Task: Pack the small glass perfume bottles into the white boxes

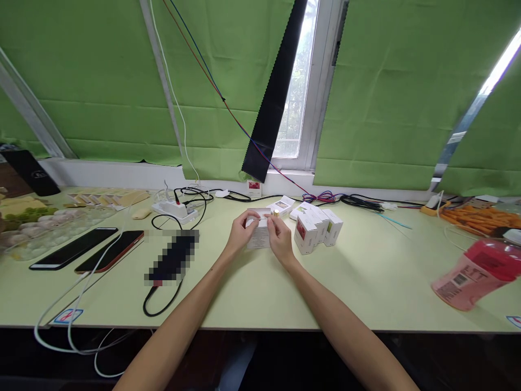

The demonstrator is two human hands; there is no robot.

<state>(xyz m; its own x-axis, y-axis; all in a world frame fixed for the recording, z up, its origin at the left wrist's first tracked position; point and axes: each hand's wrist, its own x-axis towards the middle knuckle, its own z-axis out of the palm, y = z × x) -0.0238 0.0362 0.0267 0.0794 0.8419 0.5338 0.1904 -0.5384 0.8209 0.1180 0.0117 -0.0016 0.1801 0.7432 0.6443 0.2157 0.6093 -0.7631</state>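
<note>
Small white box upright on the table, top flap open.

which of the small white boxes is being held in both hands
The small white cardboard box at the desk's centre, gripped between the left hand and right hand; the cluster of white boxes beside it stands untouched.

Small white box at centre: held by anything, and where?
Both hands hold the small white box: left hand grips its left side, right hand its right side, fingers at the top edge.
</note>
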